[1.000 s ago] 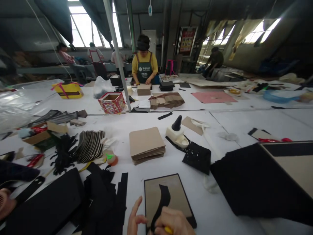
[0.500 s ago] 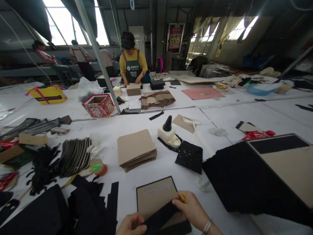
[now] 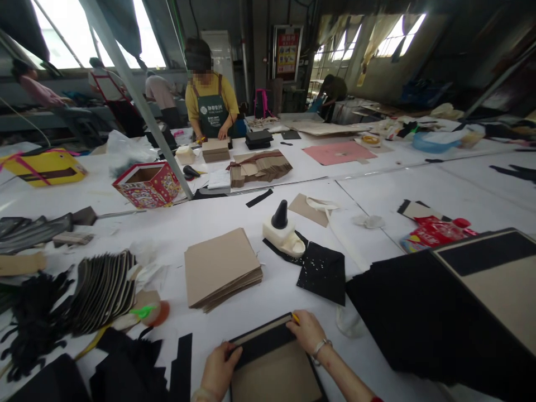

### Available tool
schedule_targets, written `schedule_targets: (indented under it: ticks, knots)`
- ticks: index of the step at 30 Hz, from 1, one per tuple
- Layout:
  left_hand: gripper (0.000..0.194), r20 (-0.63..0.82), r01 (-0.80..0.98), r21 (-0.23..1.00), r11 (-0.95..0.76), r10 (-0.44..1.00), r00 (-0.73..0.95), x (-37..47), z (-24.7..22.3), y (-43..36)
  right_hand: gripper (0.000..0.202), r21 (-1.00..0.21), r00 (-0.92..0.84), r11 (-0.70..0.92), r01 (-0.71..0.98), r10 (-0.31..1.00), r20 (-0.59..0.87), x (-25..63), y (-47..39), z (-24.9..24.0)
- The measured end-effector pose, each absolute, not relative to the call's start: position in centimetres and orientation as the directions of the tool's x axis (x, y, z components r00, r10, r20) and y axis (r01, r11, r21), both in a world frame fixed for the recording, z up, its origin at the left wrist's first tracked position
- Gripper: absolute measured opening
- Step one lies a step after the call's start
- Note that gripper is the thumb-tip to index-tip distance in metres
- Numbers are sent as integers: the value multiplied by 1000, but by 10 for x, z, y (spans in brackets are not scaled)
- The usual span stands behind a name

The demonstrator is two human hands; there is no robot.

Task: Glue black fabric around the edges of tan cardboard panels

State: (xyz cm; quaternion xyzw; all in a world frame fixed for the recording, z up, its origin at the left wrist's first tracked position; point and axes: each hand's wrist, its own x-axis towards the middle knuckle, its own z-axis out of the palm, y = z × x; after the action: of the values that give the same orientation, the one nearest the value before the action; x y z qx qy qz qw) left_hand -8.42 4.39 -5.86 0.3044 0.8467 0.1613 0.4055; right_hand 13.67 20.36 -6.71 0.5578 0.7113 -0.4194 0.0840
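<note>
A brown board with black edging lies in front of me at the bottom of the head view. Across its upper part runs a black strip. My left hand pinches the strip's left end at the board's edge. At the other end, my right hand has its fingers closed on the strip near the board's top right corner. A small yellow thing shows at the right fingers; its kind is unclear. Beyond the board sits a stack of brown cardboard sheets.
A white bottle with a black cap stands by a speckled black piece. Black sheets are piled at right. Black pieces and curved strips lie at left. A co-worker stands across the table, behind a slanting pole.
Both hands have moved the black strip up the board, from its lower part to near its top edge. The camera view has shifted, and the board appears lower.
</note>
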Motion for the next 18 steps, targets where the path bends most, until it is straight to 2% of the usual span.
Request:
schedule_targets:
  ticks: [3,8,18]
  knots:
    - [22,-578,456,496,739,673,-462,-88,-63,42,14,-478,-359,40,877,716,-599,134,204,-69]
    - [30,-587,515,368,774,623,-517,-92,-69,38,16,-446,-345,48,894,710,-614,130,202,-68]
    - [33,-591,477,340,811,579,-562,-91,-72,38,17,-430,-337,48,901,702,-627,129,205,-76]
